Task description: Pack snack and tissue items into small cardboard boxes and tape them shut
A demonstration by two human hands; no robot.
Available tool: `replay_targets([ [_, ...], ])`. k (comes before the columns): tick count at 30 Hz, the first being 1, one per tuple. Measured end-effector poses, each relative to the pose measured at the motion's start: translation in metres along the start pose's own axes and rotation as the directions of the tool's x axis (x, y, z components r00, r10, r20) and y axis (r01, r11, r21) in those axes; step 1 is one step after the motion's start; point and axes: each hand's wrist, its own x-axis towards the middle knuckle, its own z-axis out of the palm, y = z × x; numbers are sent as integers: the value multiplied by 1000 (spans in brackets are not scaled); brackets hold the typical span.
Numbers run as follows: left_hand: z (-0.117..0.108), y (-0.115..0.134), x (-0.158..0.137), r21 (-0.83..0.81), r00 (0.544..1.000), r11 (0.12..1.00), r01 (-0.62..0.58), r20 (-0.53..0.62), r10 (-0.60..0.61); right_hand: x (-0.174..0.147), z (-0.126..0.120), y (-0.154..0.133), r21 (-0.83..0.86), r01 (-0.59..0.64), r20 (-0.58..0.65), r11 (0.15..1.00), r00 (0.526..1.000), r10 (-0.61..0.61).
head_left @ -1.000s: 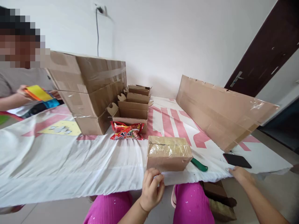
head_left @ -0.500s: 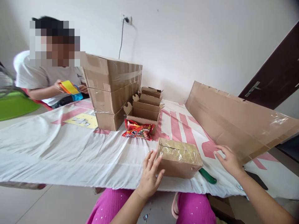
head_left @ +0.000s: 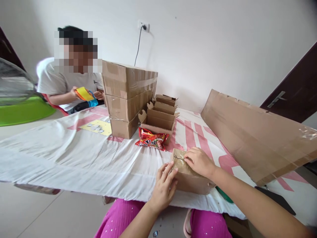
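Note:
A small cardboard box [head_left: 195,183], its top covered with shiny clear tape, sits near the front edge of the cloth-covered table. My left hand [head_left: 164,185] rests against the box's left end with fingers apart. On top, my right hand [head_left: 199,162] has its fingers bent and pressed together at the taped seam, touching the box; part of the top is hidden beneath it. Under my right forearm a green tool handle [head_left: 225,195] shows in part. A red printed food packet [head_left: 152,139] lies beyond the box to the left.
Several open cardboard boxes [head_left: 158,124] stand in a row behind the packet. Left of them rises a stack of closed cartons [head_left: 126,109]. A large cardboard panel [head_left: 255,132] leans at the right. Across the table a person [head_left: 66,82] holds a yellow, orange and blue object.
My right hand has moved left from beside the box onto its taped top. My left hand stays at the box's left end. The view has shifted slightly.

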Motion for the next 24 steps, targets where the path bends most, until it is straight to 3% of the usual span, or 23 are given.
replay_targets([
  [9, 2, 1, -1, -17, 1000, 1000, 11, 7, -11, 3, 4, -2, 81, -95, 2, 992, 995, 95],
  [14, -2, 4, 1, -16, 1000, 1000, 18, 3, -18, -4, -4, 16, 186, -135, 25, 973, 991, 133],
  [17, -10, 9, 13, 1, 999, 999, 43, 5, -43, -14, -15, 32, 272, -118, 175, 955, 982, 71],
  [20, -16, 15, 36, 33, 994, 993, 113, -6, -113, -24, -22, 41, 310, -131, 362, 942, 932, 10],
  [24, -16, 19, 69, 202, 958, 940, 274, 26, -284, -28, -26, 40, 272, -151, 419, 950, 907, 24],
])
